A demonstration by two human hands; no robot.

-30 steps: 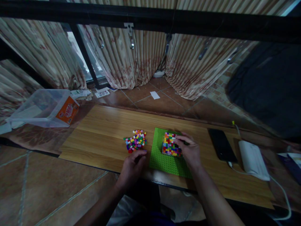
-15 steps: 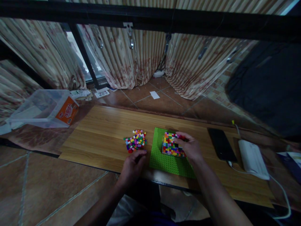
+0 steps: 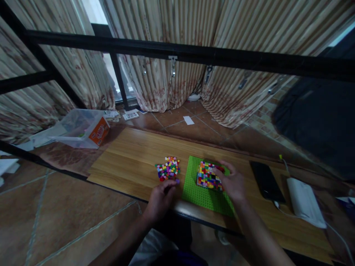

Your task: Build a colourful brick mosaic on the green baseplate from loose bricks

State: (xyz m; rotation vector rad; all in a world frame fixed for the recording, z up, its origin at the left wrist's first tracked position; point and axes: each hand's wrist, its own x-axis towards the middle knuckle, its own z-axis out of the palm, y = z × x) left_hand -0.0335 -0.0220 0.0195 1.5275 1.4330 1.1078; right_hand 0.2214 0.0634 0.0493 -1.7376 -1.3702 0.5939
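A block of small multicoloured building bricks (image 3: pixel 206 174) sits on a green studded baseplate (image 3: pixel 191 188). My right hand (image 3: pixel 234 181) bends over the block's right end, its fingers touching the top and far side and hiding that part. To the left, my left hand (image 3: pixel 161 199) is closed in a pinch, with a small purple brick (image 3: pixel 177 181) at its fingertips. Just beyond that hand lies a loose pile of small coloured bricks (image 3: pixel 168 169) on the wooden tabletop (image 3: pixel 133 159).
Right of the baseplate lie a black phone (image 3: pixel 266 181) and a white device (image 3: pixel 306 202) with a cable. A clear plastic box with an orange label (image 3: pixel 99 132) stands at the far left. A dark metal bar (image 3: pixel 194 51) crosses in front of the curtains.
The view has tilted up, so everything sits lower and further right. My right fingers have shifted slightly over the block's right end. My left hand stays beside the pile, the purple brick showing more clearly.
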